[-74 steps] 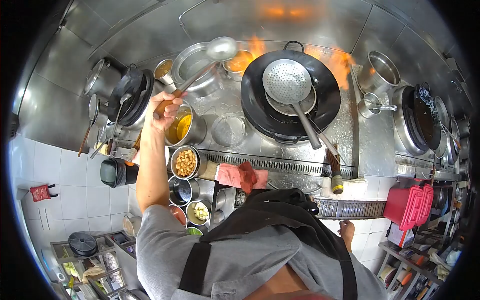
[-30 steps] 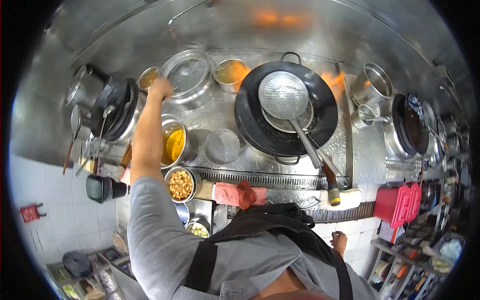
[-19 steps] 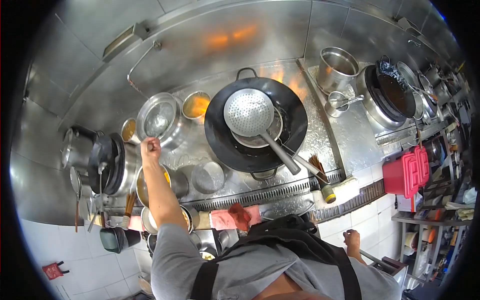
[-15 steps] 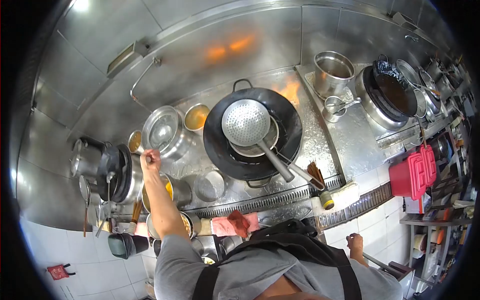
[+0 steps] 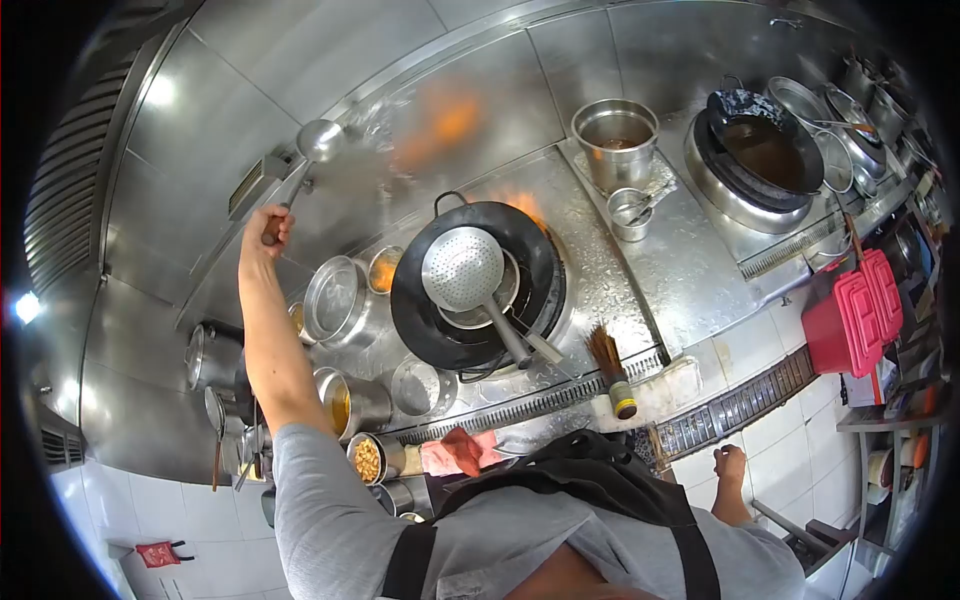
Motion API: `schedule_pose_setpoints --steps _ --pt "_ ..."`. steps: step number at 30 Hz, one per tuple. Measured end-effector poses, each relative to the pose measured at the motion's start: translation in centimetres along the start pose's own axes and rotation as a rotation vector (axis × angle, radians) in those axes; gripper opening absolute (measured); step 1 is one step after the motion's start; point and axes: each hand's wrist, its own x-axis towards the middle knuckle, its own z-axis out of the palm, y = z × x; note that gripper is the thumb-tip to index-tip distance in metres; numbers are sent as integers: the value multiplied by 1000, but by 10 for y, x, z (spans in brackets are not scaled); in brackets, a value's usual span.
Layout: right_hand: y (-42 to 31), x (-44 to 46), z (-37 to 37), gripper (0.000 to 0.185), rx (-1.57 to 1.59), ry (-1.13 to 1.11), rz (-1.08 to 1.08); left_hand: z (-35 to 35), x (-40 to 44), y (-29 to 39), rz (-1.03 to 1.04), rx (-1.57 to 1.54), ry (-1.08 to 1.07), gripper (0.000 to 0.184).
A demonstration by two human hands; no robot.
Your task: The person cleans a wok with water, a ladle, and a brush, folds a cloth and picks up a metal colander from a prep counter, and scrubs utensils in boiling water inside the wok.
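Note:
My left hand (image 5: pixel 270 228) is raised at the upper left, wrapped round the wooden handle of a ladle (image 5: pixel 320 141), whose metal bowl points up toward the steel wall. My right hand (image 5: pixel 730 462) hangs low at the right, its fingers curled with nothing visible in them. A black wok (image 5: pixel 425 330) sits over the burner in the middle, with flame behind its rim. A perforated strainer (image 5: pixel 462 268) lies across a round metal sieve inside the wok. Left of the wok stand a wide metal pot (image 5: pixel 336 300), a pot of yellow liquid (image 5: pixel 360 405) and a container of nuts (image 5: pixel 367 459).
At the back right stand a tall pot (image 5: pixel 615 145) and a second wok (image 5: pixel 765 155) with brown liquid. A bamboo brush (image 5: pixel 612 375) lies near the front edge, right of a pink cloth (image 5: pixel 455 453). Red bins (image 5: pixel 855 312) stand at the right.
The view has turned, shifting the wok left and down. My left hand has moved from beside the wide pot to up by the wall, with the ladle now in plain view.

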Motion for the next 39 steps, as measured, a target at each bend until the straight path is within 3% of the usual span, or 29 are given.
schedule_pose_setpoints --steps 3,4,9,14,16,21,23,24,25,27,28,29,31,34,38,39 --pt "9 -7 -5 26 30 -30 52 -2 -9 -17 -4 184 88 11" --pt "24 -7 2 26 25 -21 51 6 -23 -25 18 311 223 14" --pt "59 -22 18 27 -36 -43 85 -57 -27 -115 -84 396 328 14" --pt "6 -52 1 31 -100 -54 59 -122 -7 -212 -248 574 328 7" --pt "-7 -60 -5 31 -123 -45 67 -146 13 -250 -235 780 413 5" --pt "-30 -98 -17 31 -161 7 64 -197 69 -327 -378 743 338 4" --pt "-38 -113 -17 30 -97 -3 64 -209 72 -343 -399 -15 207 2" --pt "-48 -120 -18 30 -101 -4 71 -195 51 -332 -258 -270 235 7" --pt "-64 -127 -20 27 -160 29 -42 -196 49 -327 -262 -267 232 7" --pt "-105 -137 -22 22 -271 90 -272 -204 53 -317 -181 -755 248 11" --pt "-132 -138 -18 22 -178 163 -387 -229 68 -318 -297 -905 160 14" --pt "-163 -139 -13 23 -85 234 -501 -233 67 -311 -259 -951 112 12" --pt "-225 -136 -3 28 17 234 -707 -219 46 -275 -275 -863 28 9" --pt "-285 -126 20 66 -172 -1 -745 -192 38 -228 -158 -696 113 7" --pt "-290 -88 56 70 -248 -123 -638 -148 41 -159 -198 -365 109 7" --pt "-294 -83 49 70 -248 -127 -634 -143 44 -150 -191 -122 145 6"
